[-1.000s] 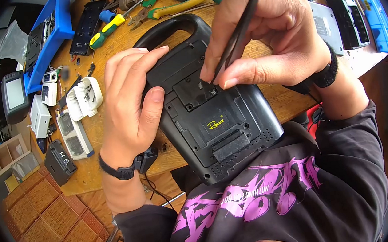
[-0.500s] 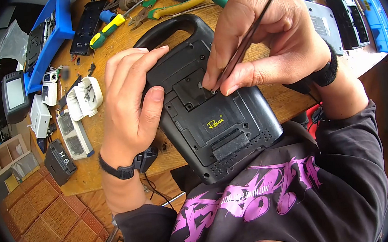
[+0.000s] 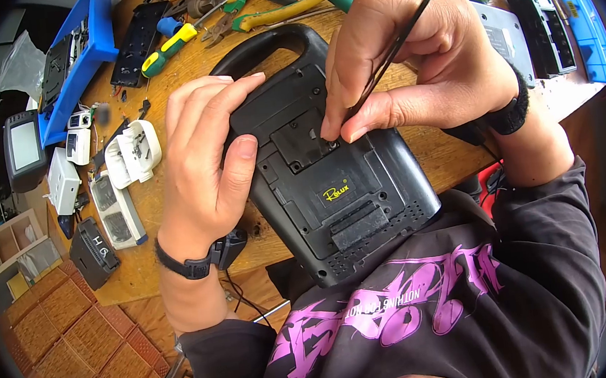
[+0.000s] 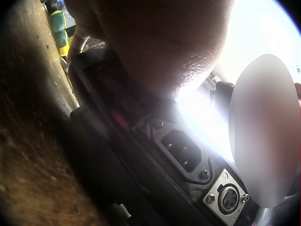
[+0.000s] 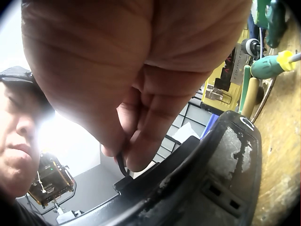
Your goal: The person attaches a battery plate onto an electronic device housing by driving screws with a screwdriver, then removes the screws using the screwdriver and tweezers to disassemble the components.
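Observation:
A black Rolux battery charger [image 3: 325,220] with a carrying handle leans from the bench towards the person's shirt, its mounting plate facing up. The left hand [image 3: 201,166] rests along its left side, fingers and thumb laid loosely over the face. In the left wrist view, a power inlet [image 4: 181,150] and a round metal socket [image 4: 229,197] show on the charger's side. The right hand [image 3: 430,65] pinches black tweezers [image 3: 400,40] between thumb and fingers. Their tips point down at the right edge of the raised plate [image 3: 302,145], hidden behind the fingertips.
Beyond the handle lie a yellow-green screwdriver [image 3: 169,49] and pliers [image 3: 277,13]. An open white case [image 3: 132,154] and a blue tray [image 3: 96,33] stand at the left. A grey plate [image 3: 507,38] and another blue tray [image 3: 585,26] are at the right.
The tweezers have tilted further over to the right, with their tips staying by the raised plate. The left hand and the charger have hardly moved.

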A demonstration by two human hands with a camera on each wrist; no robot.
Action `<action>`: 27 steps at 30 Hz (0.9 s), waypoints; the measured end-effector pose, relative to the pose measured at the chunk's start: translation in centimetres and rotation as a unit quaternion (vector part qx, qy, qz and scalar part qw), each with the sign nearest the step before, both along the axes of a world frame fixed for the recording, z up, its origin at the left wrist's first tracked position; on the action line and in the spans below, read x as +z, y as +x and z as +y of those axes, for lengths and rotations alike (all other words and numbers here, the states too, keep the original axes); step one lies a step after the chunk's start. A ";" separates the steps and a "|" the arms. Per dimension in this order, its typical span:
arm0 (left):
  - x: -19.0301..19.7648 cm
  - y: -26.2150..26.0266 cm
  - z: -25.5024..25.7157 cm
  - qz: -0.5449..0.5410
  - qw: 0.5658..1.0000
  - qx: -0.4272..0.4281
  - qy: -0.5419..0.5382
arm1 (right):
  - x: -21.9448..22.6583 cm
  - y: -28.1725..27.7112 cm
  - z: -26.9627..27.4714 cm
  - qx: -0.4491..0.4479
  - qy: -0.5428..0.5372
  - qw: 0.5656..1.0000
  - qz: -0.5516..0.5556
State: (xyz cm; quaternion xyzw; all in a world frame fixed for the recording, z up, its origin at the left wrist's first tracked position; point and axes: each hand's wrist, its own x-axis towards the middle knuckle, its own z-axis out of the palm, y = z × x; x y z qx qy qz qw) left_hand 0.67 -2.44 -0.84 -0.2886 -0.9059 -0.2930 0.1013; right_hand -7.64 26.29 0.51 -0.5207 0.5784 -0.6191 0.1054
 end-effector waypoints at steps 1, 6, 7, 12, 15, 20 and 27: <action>0.0 0.0 0.0 0.001 1.000 0.000 -0.001 | 0.1 0.0 0.0 -0.004 0.003 1.000 0.004; -0.2 -0.1 -0.1 0.007 1.000 -0.006 -0.001 | -0.3 -0.2 0.1 -0.002 -0.014 1.000 -0.009; -0.2 -0.1 -0.1 0.008 1.000 -0.007 -0.001 | -0.3 -0.3 0.1 0.003 -0.028 1.000 -0.006; -0.2 -0.1 -0.2 0.007 1.000 -0.007 -0.001 | -0.6 -0.1 0.0 0.017 -0.040 0.998 -0.042; -0.2 -0.1 -0.2 0.008 1.000 -0.007 0.000 | -0.4 0.0 -0.1 0.005 -0.023 1.000 -0.017; -0.2 -0.1 -0.1 0.008 1.000 -0.005 -0.001 | -0.1 -0.1 -0.1 -0.008 -0.011 1.000 0.001; -0.2 -0.1 -0.1 0.005 1.000 -0.003 -0.003 | -0.4 0.4 0.3 -0.017 -0.008 1.000 0.020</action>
